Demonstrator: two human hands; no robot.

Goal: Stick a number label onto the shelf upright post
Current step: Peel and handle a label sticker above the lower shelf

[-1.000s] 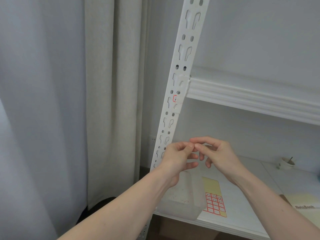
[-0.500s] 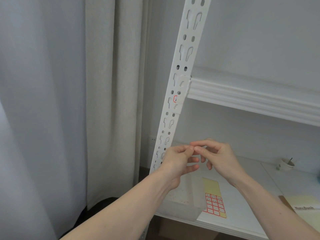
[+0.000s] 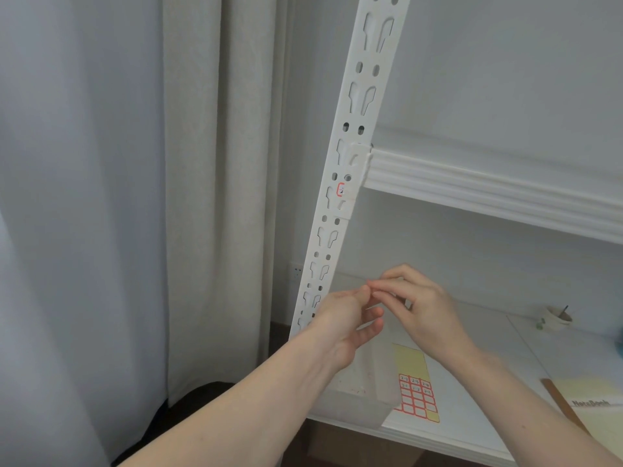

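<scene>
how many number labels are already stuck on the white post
1. A red-bordered label sits on the shelf upright post, just below where the upper shelf joins it. The arms cover the post's lower end, so another could be hidden there.

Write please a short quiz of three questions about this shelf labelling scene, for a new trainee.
1. True or false: a red-bordered label is already stuck on the upright post.
2. Where does the label sheet lie? A) on the lower shelf B) on the upper shelf C) on the floor
3. Fill in: the fingertips of the left hand and the right hand meet ____ the stuck label.

Key: 1 true; 2 A; 3 below
</scene>
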